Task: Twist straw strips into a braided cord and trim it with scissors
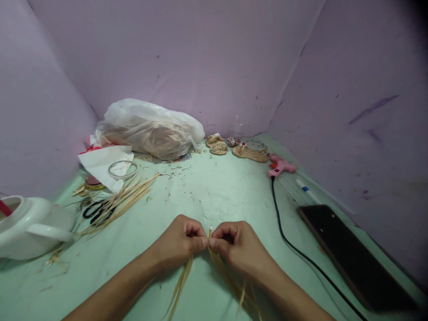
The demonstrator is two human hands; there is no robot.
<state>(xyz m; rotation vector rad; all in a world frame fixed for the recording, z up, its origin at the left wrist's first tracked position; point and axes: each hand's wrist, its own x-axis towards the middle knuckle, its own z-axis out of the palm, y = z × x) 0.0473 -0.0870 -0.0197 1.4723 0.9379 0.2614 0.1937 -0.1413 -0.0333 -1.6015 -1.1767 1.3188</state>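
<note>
Near the front of the table, my left hand (186,240) and my right hand (236,244) meet, fingertips almost touching. Each is closed in a pinch on a bundle of straw-coloured fibre strands (219,264). The bundle's top end pokes up between the fingertips and carries a small white piece (211,227). Below my left hand some strands hang toward me; others trail under my right hand and forearm. Exactly how the strands cross between the fingers is hidden.
A white watering can (43,223), black scissors (98,211) and loose strands (133,191) lie left. Behind them sits a plastic bag (150,133). Woven pieces (250,154) are at the back. A pink glue gun (280,166), its black cord (284,236) and a phone (351,258) are right.
</note>
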